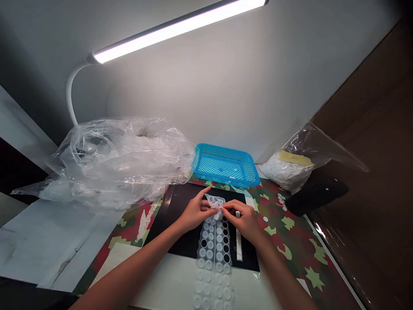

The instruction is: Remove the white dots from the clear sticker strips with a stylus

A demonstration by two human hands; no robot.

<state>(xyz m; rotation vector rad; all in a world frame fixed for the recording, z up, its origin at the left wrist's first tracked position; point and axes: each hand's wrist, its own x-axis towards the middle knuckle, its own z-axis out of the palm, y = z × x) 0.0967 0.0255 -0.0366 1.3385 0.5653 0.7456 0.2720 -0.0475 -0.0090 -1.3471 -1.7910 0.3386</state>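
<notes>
A long translucent plastic sheet with rows of round white rings runs down the middle, over a black mat and a pale surface. My left hand pinches its far part from the left, with the index finger stretched out. From the right, the thumb and fingertips of my right hand close on the same part, touching the left fingertips. The sheet is folded or bunched there, and the fingers cover its details. Several rings along its edges look dark inside. A narrow white strip lies beside my right hand.
Behind the mat stands a blue perforated basket with a few small pieces inside. Large clear plastic bags fill the left back. A bag of white pieces and a black object sit right. A lit lamp hangs overhead.
</notes>
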